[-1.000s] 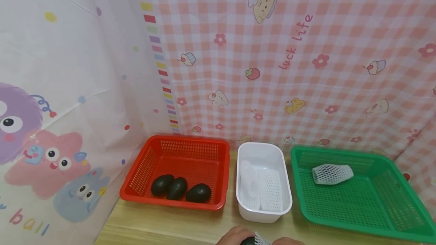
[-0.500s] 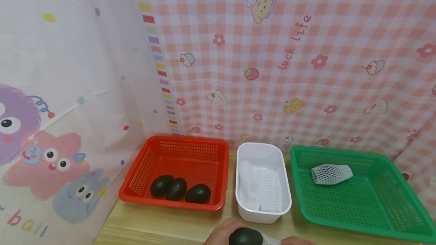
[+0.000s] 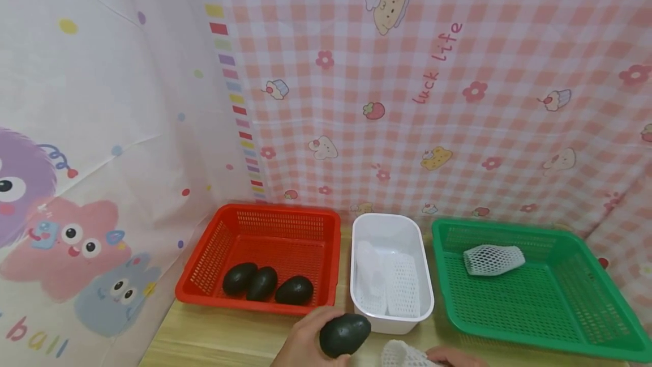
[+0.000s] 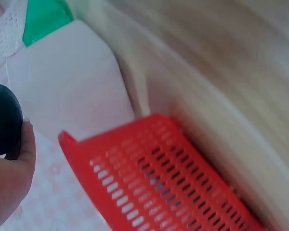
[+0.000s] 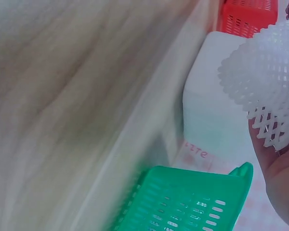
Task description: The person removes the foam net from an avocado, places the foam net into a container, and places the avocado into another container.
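My left hand point(image 3: 309, 340) grips a dark avocado point(image 3: 345, 335) just in front of the white bin; the left wrist view shows the same avocado point(image 4: 4, 119) at its left edge. To the right and lower, my right hand point(image 3: 455, 357) holds a white foam net sleeve point(image 3: 403, 354), its mouth turned toward the avocado but apart from it. In the right wrist view the net sleeve point(image 5: 265, 72) spreads wide, with the thumb over it and fingers behind. Several folded net sleeves point(image 3: 404, 285) lie in the white bin point(image 3: 360, 304).
Three avocados point(image 3: 262, 284) lie in the red basket point(image 3: 326, 297) at the left. At the right, the green basket point(image 3: 509, 337) holds one item in a white net sleeve point(image 3: 493, 260). All three containers stand on a wooden table point(image 3: 219, 333) before a checked cloth.
The avocado and the net sleeve have come apart. My left hand has moved up and left with the avocado, while the right hand with the sleeve has shifted slightly right.
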The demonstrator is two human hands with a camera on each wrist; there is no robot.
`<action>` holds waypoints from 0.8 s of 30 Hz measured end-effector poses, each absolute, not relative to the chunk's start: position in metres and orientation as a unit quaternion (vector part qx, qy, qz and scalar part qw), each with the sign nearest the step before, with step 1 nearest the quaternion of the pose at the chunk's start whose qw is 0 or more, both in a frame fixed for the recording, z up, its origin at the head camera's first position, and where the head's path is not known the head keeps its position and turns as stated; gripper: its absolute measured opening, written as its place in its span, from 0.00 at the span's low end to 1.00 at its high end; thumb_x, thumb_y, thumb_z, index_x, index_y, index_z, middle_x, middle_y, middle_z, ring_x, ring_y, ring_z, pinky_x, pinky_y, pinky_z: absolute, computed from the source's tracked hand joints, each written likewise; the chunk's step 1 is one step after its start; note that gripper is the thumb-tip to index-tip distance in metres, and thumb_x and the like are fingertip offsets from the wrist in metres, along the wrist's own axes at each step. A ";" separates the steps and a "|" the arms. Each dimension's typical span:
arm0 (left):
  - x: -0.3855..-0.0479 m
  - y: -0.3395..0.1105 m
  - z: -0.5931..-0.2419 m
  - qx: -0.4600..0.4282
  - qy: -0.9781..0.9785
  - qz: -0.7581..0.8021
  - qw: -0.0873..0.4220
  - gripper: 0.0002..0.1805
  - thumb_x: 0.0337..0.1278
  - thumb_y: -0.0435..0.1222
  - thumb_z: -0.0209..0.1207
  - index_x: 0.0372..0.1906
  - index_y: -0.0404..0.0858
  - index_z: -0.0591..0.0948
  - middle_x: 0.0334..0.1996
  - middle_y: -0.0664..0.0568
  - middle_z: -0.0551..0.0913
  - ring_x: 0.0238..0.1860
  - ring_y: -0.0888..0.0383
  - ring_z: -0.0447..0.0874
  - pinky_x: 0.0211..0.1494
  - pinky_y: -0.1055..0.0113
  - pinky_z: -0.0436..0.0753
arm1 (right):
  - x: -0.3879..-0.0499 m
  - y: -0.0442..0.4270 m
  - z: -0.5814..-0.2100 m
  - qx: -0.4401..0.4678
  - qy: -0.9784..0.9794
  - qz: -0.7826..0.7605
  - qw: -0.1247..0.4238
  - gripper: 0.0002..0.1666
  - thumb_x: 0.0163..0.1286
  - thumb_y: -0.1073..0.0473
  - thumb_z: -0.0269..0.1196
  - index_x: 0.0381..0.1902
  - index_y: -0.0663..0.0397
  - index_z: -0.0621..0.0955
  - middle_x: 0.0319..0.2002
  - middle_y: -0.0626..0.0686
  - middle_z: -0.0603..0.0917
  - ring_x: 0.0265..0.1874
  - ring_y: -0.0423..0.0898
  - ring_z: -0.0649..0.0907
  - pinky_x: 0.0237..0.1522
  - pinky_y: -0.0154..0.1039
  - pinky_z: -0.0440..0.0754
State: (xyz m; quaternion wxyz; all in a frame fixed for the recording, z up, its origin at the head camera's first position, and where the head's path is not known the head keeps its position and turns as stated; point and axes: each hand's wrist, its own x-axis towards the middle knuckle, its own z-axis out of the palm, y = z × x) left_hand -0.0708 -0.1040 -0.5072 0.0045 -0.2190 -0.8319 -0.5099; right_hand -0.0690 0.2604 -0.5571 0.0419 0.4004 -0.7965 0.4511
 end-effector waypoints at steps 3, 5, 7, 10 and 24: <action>-0.075 -0.111 -0.507 -0.250 -0.821 -0.508 0.072 0.38 0.42 0.32 0.80 0.64 0.51 0.80 0.57 0.59 0.81 0.52 0.59 0.83 0.59 0.59 0.83 | -0.059 0.254 -0.548 0.338 -0.820 0.458 0.063 0.22 0.62 0.76 0.67 0.48 0.48 0.86 0.46 0.38 0.87 0.42 0.30 0.84 0.37 0.23 0.79; -0.078 -0.117 -0.506 -0.249 -0.820 -0.507 0.094 0.40 0.41 0.30 0.80 0.64 0.53 0.79 0.57 0.62 0.80 0.51 0.60 0.83 0.58 0.59 0.83 | -0.054 0.249 -0.541 0.307 -0.828 0.462 0.078 0.20 0.62 0.75 0.67 0.47 0.48 0.86 0.43 0.36 0.87 0.38 0.30 0.84 0.34 0.25 0.80; -0.082 -0.123 -0.503 -0.232 -0.827 -0.499 0.111 0.41 0.40 0.30 0.80 0.64 0.56 0.79 0.57 0.65 0.80 0.51 0.61 0.82 0.57 0.59 0.84 | -0.050 0.243 -0.534 0.281 -0.834 0.465 0.092 0.20 0.61 0.75 0.68 0.45 0.47 0.86 0.40 0.33 0.86 0.34 0.30 0.83 0.31 0.26 0.79; -0.087 -0.131 -0.499 -0.212 -0.840 -0.478 0.148 0.41 0.38 0.31 0.82 0.62 0.56 0.81 0.57 0.65 0.80 0.52 0.60 0.82 0.57 0.59 0.84 | -0.047 0.236 -0.523 0.248 -0.845 0.460 0.113 0.18 0.58 0.72 0.72 0.42 0.46 0.86 0.35 0.31 0.85 0.30 0.29 0.82 0.28 0.28 0.79; -0.127 -0.164 -0.496 -0.162 -0.853 -0.451 0.209 0.36 0.40 0.33 0.83 0.60 0.48 0.83 0.54 0.62 0.83 0.49 0.60 0.83 0.47 0.63 0.86 | -0.052 0.223 -0.494 0.146 -0.874 0.446 0.128 0.17 0.53 0.67 0.80 0.37 0.45 0.88 0.30 0.35 0.86 0.25 0.32 0.81 0.25 0.34 0.79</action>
